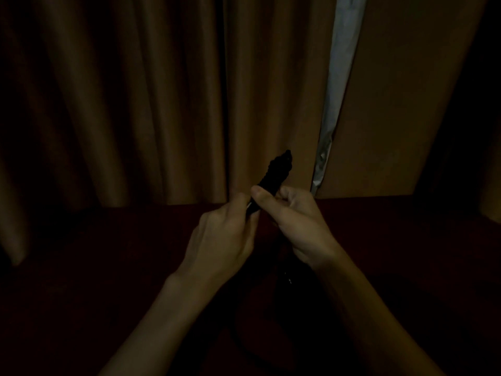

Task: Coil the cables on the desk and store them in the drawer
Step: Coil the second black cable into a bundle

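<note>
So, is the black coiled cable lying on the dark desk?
No, the left hand and right hand both grip the black coiled cable, its wound end raised before the brown curtain.

a dim room under low, warm light. heavy tan curtains (135,104) drawn across the whole back, hanging in deep vertical folds on the left and flatter on the right. a narrow gap (336,90) between two panels right of centre, showing a pale grey-white strip, the brightest patch in view, widest at the top and narrowing downward. below the curtain hems, a dark reddish desk (95,253) surface running the full width, nearly lost in shadow. far right and lower corners black, detail impossible to tell.
</note>
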A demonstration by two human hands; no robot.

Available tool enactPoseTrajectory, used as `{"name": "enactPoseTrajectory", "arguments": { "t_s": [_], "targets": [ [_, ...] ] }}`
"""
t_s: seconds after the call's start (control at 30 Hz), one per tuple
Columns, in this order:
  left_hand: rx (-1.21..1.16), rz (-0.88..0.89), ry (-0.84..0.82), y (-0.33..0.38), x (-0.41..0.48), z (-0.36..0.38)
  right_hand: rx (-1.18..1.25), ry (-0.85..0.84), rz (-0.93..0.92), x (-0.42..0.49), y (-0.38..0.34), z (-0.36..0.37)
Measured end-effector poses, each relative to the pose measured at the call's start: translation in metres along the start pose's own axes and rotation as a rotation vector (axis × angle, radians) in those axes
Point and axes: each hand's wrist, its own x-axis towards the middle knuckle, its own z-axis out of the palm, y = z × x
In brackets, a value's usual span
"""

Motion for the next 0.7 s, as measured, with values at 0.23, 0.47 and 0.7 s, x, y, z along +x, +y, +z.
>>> {"name": "enactPoseTrajectory", "arguments": {
  "t_s": [0.23,0.47,0.7],
  "targets": [
    [-0.873,-0.607,-0.015,0.015,0.015,-0.011,0.028,-0.093,-0.112,0.0,-0.006,-0.006],
    [-1.782,-0.967,-0.26,0.033,0.018,-0.019,0.209,-0.227,-0.017,-0.003,-0.009,-0.009],
    [-0.719,-0.675,-0.228,0.024,0.016,-0.015,0.175,-0.145,-0.003,0.0,-0.002,-0.007]
  ]
}}
